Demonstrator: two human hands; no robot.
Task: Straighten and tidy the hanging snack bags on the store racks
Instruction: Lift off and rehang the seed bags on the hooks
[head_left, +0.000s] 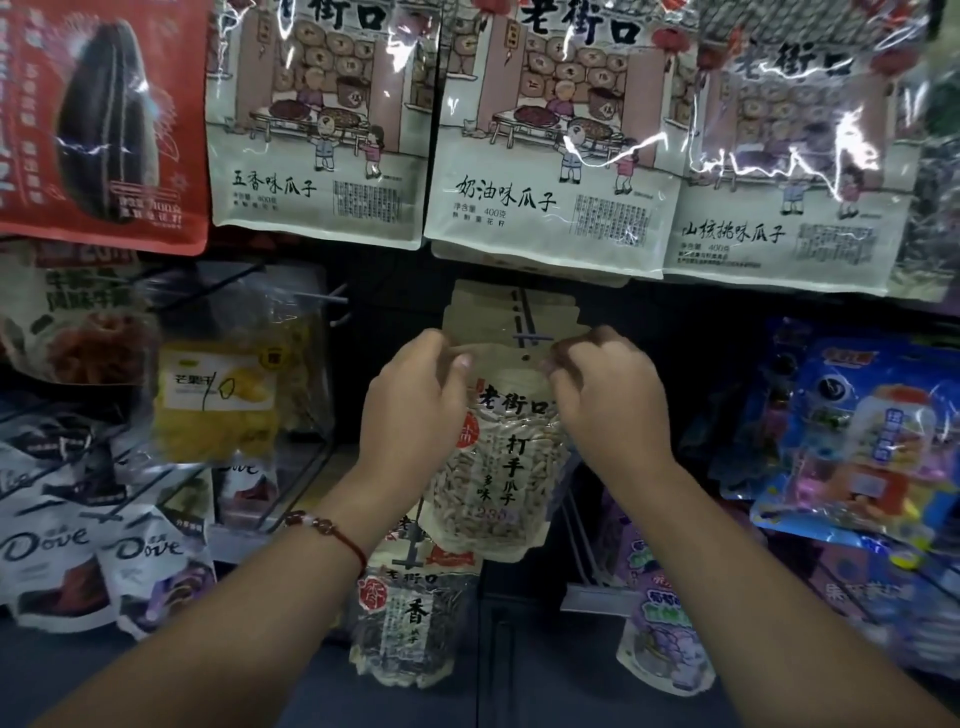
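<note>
at the peg, left hand (415, 400) and right hand (608, 400) pinch seed bag (498, 467)

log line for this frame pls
left hand: grips seed bag top | right hand: same | bag hole at peg, not clearly hooked

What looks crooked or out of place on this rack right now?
The seed bag both hands pinch tilts, its hole below the peg. The mango bag hangs skewed too.
</note>
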